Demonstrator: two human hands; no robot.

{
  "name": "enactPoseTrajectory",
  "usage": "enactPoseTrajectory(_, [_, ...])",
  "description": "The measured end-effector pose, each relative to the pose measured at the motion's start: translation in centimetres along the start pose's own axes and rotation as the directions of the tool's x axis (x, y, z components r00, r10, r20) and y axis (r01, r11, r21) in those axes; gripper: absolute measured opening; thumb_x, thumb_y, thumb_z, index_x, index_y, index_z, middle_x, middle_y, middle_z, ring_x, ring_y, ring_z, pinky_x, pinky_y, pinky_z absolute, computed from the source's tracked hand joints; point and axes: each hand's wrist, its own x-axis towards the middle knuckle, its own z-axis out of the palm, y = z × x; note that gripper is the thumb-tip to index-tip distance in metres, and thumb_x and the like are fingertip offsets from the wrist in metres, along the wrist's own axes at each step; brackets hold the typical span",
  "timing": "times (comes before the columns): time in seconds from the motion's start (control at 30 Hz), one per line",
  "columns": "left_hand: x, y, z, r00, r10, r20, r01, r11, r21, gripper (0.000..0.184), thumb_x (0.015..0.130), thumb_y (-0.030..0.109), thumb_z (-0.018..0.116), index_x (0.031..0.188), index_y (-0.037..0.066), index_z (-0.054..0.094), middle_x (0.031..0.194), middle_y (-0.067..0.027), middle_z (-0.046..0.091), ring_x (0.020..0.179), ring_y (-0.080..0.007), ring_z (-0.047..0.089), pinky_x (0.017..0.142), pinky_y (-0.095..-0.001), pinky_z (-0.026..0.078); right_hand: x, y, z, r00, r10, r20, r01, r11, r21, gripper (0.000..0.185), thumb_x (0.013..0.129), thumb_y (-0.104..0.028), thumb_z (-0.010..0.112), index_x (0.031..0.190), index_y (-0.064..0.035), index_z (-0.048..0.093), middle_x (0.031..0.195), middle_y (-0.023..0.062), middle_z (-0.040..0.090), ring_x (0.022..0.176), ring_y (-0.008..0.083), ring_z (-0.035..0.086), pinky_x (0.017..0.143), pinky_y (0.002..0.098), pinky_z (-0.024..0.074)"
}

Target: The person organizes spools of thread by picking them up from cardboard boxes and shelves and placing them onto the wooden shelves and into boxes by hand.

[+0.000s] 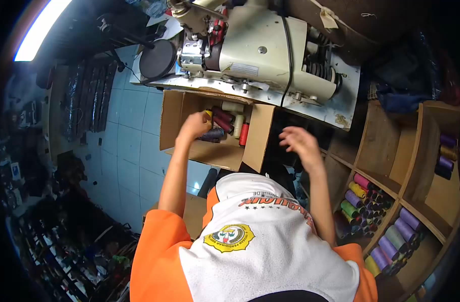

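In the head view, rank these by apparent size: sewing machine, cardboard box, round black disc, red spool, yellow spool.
1. Sewing machine
2. Cardboard box
3. Round black disc
4. Red spool
Yellow spool: unranked; the left hand covers part of it, so its full size is unsure.

A yellow spool [209,114] is held by the left hand [193,126] near the left edge of the cardboard box [258,135]; beyond its right edge, the right hand [300,142] is held half open.

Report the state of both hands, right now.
Left hand: closed on a yellow spool, at the cardboard box.
Right hand: open, fingers loosely bent, nothing visibly held.
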Motion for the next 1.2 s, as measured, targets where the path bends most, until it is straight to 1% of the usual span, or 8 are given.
enactPoseTrajectory(0.17, [6.5,-7.9,10.2,0.892,-0.396,0.217,0.339,0.905,0.255,0.093,0.060,0.029,0.078,0.135,0.000,0.031,0.132,-0.0285,0.038,0.109,-0.0409,0.052,0.091,-0.0422,0.046,-1.5,2.6,3.6,0.959,0.225,0.173,-0.214,0.974,-0.081,0.034,0.089,-0.018,0.060,0.115,0.0020,0.053,0.101,0.0084,0.063,0.088,0.0130,0.061,0.068,0.0239,0.0479])
enactPoseTrajectory(0.23, [7.9,-9.1,11.4,0.845,-0.465,0.263,0.363,0.861,0.356,0.117,0.053,0.032,0.083,0.142,0.002,0.014,0.140,-0.0301,0.025,0.118,-0.0442,0.043,0.097,-0.0446,0.041,-2.8,3.1,2.3,0.986,0.160,0.049,-0.153,0.981,-0.118,0.035,0.090,-0.020,0.058,0.117,0.0003,0.052,0.102,0.0073,0.063,0.092,0.0136,0.061,0.068,0.0223,0.0466])
enactPoseTrajectory(0.37, [10.7,-14.2,18.3,0.825,-0.488,0.285,0.350,0.837,0.422,0.137,0.049,0.025,0.089,0.145,0.017,-0.008,0.149,-0.0179,0.010,0.134,-0.0358,0.023,0.097,-0.0562,0.036,-6.5,3.9,-2.3,0.910,0.206,-0.359,-0.243,0.968,-0.060,0.033,0.090,-0.022,0.057,0.118,-0.0032,0.054,0.103,0.0068,0.063,0.088,0.0112,0.060,0.064,0.0203,0.0431])
enactPoseTrajectory(0.5, [7.3,-10.4,15.8,0.877,-0.448,0.173,0.367,0.858,0.359,0.140,0.046,0.026,0.090,0.145,0.022,-0.009,0.147,-0.0244,0.008,0.132,-0.0383,0.025,0.096,-0.0552,0.037,-9.2,5.4,-4.0,0.809,0.199,-0.553,-0.221,0.975,0.027,0.033,0.091,-0.017,0.055,0.118,0.0019,0.052,0.100,0.0088,0.063,0.078,0.0095,0.057,0.061,0.0191,0.0408])
enactPoseTrajectory(0.67, [6.2,-11.6,17.3,0.961,-0.275,0.043,0.245,0.908,0.339,0.135,0.044,0.028,0.088,0.145,0.026,0.000,0.144,-0.0290,0.011,0.122,-0.0436,0.034,0.093,-0.0554,0.037,-8.7,6.8,-1.7,0.855,0.226,-0.467,-0.234,0.971,0.042,0.032,0.091,-0.017,0.055,0.118,-0.0003,0.052,0.099,0.0076,0.063,0.079,0.0101,0.057,0.062,0.0211,0.0415])
enactPoseTrajectory(0.93, [7.2,-11.6,15.8,0.974,-0.218,0.068,0.187,0.931,0.314,0.118,0.051,0.036,0.084,0.144,0.022,0.014,0.125,-0.0235,0.032,0.108,-0.0433,0.047,0.089,-0.0528,0.040,-4.1,5.9,4.0,0.975,0.185,-0.125,-0.183,0.983,0.034,0.034,0.089,-0.016,0.058,0.119,-0.0016,0.052,0.102,0.0093,0.063,0.086,0.0132,0.061,0.071,0.0238,0.0469])
enactPoseTrajectory(1.07, [8.0,-10.7,14.2,0.950,-0.205,0.235,0.105,0.920,0.377,0.115,0.053,0.036,0.083,0.144,0.025,0.014,0.129,-0.0247,0.030,0.111,-0.0428,0.046,0.090,-0.0510,0.042,1.2,5.3,8.9,0.981,0.087,0.175,-0.073,0.994,-0.085,0.035,0.088,-0.018,0.061,0.117,-0.0015,0.053,0.100,0.0091,0.063,0.089,0.0134,0.060,0.079,0.0273,0.0489])
enactPoseTrajectory(1.2, [7.1,-10.6,15.8,0.974,-0.167,0.153,0.051,0.820,0.570,0.116,0.051,0.031,0.085,0.143,0.026,0.013,0.137,-0.0258,0.022,0.114,-0.0412,0.044,0.092,-0.0506,0.041,6.4,5.9,12.6,0.948,0.074,0.310,-0.003,0.975,-0.221,0.038,0.087,-0.024,0.063,0.116,-0.0022,0.054,0.097,0.0078,0.063,0.090,0.0120,0.060,0.078,0.0265,0.0488])
